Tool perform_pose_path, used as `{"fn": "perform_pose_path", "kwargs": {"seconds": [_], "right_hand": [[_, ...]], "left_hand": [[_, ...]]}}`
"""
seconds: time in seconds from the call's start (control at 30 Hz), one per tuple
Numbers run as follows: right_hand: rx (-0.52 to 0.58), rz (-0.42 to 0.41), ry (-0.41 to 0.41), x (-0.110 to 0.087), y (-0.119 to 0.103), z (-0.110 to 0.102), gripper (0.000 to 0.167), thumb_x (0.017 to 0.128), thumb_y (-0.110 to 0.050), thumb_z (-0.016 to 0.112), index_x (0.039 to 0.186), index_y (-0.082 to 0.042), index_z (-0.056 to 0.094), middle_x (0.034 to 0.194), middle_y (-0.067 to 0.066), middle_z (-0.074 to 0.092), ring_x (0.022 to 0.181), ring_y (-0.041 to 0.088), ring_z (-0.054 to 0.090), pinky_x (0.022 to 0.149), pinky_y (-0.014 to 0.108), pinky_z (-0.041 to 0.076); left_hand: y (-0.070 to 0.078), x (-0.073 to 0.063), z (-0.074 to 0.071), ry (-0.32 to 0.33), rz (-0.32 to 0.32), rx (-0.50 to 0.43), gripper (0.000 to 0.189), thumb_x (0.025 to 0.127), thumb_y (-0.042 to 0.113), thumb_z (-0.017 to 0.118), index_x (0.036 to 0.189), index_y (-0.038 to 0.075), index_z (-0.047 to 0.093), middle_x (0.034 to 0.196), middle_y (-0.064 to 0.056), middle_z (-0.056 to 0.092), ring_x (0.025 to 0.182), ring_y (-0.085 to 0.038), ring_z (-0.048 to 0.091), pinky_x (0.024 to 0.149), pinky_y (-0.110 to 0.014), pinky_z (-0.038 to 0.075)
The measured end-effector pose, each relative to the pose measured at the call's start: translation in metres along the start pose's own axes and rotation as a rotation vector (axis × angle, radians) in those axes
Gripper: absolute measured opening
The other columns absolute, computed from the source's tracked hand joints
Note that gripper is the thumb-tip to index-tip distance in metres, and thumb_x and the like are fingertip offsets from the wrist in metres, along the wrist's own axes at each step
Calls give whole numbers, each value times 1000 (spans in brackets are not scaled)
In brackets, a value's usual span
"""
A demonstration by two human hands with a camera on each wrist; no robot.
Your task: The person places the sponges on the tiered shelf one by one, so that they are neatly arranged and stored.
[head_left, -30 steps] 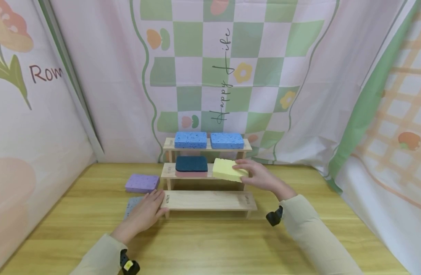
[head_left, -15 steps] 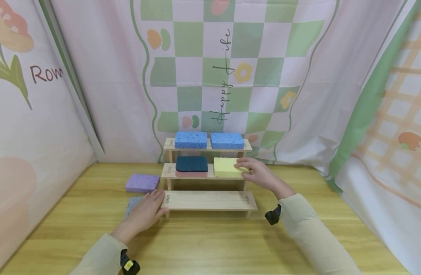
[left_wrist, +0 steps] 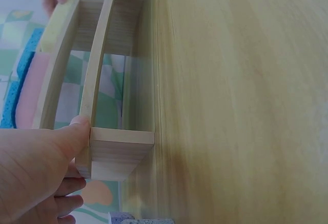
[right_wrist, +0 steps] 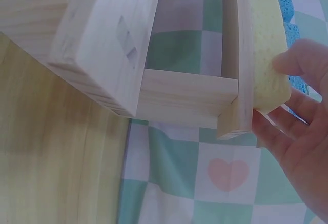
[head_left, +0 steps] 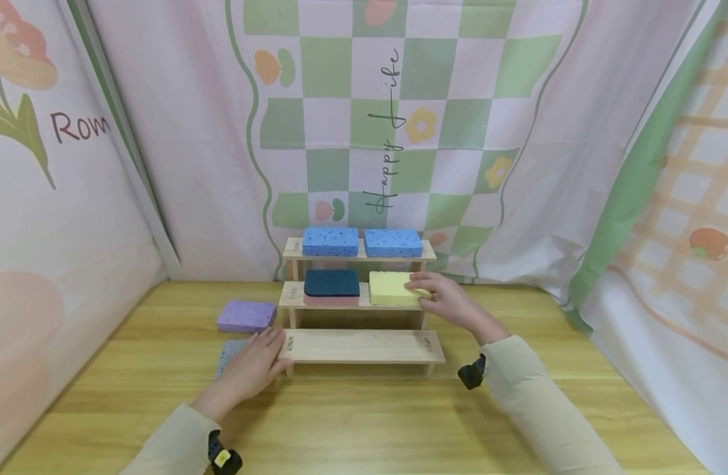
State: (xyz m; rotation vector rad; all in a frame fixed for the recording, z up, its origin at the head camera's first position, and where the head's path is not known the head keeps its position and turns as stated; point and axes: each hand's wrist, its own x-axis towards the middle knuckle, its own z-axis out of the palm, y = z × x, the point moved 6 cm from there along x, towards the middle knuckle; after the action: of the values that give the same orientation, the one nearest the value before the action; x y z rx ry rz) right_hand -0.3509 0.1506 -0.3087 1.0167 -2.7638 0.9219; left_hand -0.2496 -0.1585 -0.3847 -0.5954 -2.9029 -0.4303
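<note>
A three-step wooden shelf (head_left: 364,346) stands on the table. My right hand (head_left: 449,302) holds the right end of a yellow sponge (head_left: 390,289), which lies flat on the middle step; in the right wrist view the thumb (right_wrist: 297,60) is on its front face and the fingers are at its end. To its left sits a pink sponge with a dark scouring top (head_left: 330,287). My left hand (head_left: 251,363) grips the left end of the bottom step, thumb (left_wrist: 77,131) on the front edge in the left wrist view. Two blue sponges (head_left: 330,242) rest side by side on the top step.
Left of the shelf, a purple sponge (head_left: 247,316) lies on the wooden table (head_left: 364,422). A grey-blue speckled sponge (head_left: 228,353) is partly hidden by my left hand. A checkered curtain (head_left: 369,125) hangs close behind the shelf, with cloth walls on both sides.
The yellow sponge, tilted at the step's front edge a second ago, now lies flat and straight on the middle step, my right hand moving with it. The left hand has stayed still.
</note>
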Motion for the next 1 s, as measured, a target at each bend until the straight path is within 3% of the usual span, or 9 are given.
{"fn": "perform_pose_path", "kwargs": {"seconds": [0.33,0.5,0.8,0.87,1.0], "right_hand": [[-2,-18,8,0,1,2,36,89,1,54,125,-1,56,137,18,41,103,29,54,61,30,43],[6,-17,8,0,1,2,36,89,1,54,125,-1,56,137,19,41,81,19,57,57,29,43],[-8,-31,17,-3,-2,0,35,89,0,55,124,-1,57,137,20,40,70,17,55,54,28,43],[-15,-38,25,-5,-3,-1,35,88,0,56,123,-2,58,137,20,40,76,22,57,55,28,44],[-42,-54,46,-9,-4,-2,33,88,-2,58,121,-2,59,135,20,42,104,35,53,66,33,49]], "left_hand": [[2,-2,-1,-2,-11,-5,56,94,26,54,131,-14,41,134,-30,38,126,-44,32,105,-52,23],[2,-1,-1,3,-9,-1,56,94,26,54,131,-13,41,134,-30,38,126,-44,32,105,-52,24],[1,-1,-1,2,-12,-15,56,94,26,54,131,-13,40,135,-30,38,126,-43,32,105,-52,23],[0,-1,-1,1,-12,-29,57,94,27,54,131,-13,40,135,-30,38,126,-43,31,105,-52,23],[-1,-2,-1,-3,-14,-54,58,94,28,54,132,-12,40,136,-29,37,127,-43,30,106,-52,22]]}}
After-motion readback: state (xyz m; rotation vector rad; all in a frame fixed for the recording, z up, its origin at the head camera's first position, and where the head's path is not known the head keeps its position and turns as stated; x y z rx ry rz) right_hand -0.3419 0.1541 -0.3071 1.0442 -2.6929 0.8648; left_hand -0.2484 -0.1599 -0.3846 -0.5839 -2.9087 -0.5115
